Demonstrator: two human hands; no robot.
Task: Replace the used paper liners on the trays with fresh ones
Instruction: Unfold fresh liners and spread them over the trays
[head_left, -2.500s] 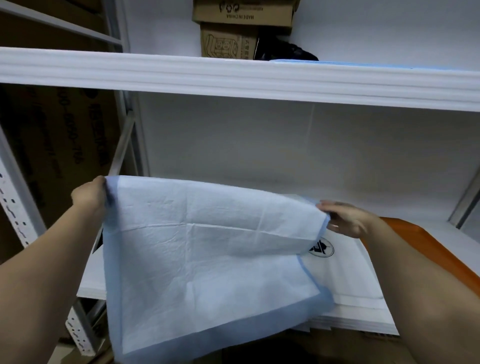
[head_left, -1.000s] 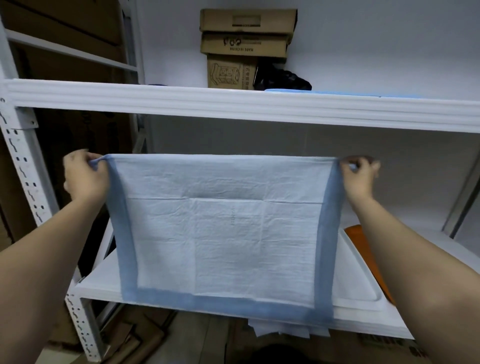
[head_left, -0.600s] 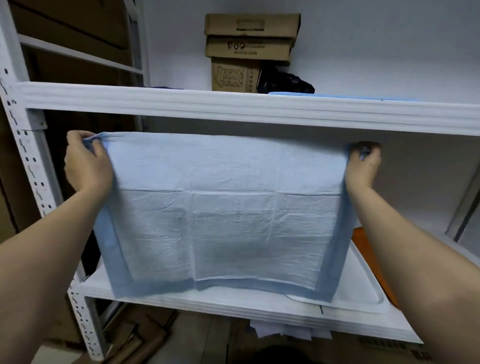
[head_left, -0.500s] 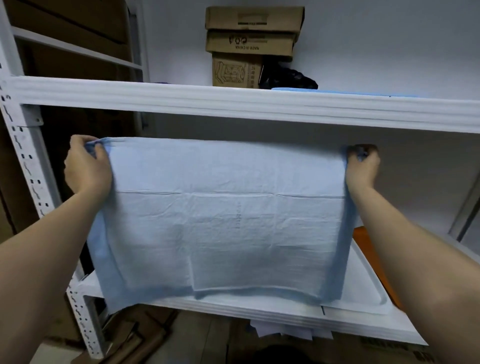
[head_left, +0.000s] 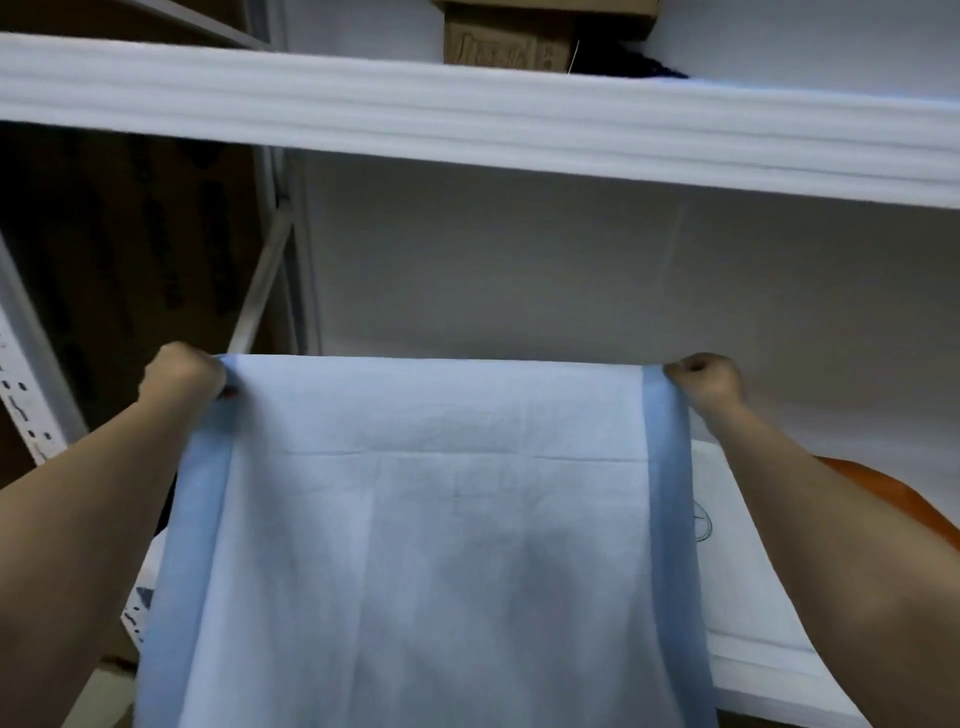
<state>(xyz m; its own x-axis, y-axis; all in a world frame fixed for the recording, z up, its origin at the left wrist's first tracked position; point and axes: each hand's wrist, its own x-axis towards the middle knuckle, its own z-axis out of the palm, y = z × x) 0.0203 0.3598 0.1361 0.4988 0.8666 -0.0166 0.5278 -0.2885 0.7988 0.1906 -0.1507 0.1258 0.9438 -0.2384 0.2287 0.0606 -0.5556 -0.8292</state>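
Under the upper shelf: everything happens in the bay below the white beam (head_left: 467, 119).
Liner: pale blue sheet with darker side bands (head_left: 426, 545), stretched flat, running from the far grip back toward the person, covering most of the white tray (head_left: 737, 587).
Left hand: fist (head_left: 182, 374) curled tight on the sheet's far left corner.
Right hand: fist (head_left: 701, 382) clamped on the far right corner, level with the other.
Orange tray edge: peeks out (head_left: 883, 488) beyond the right forearm.
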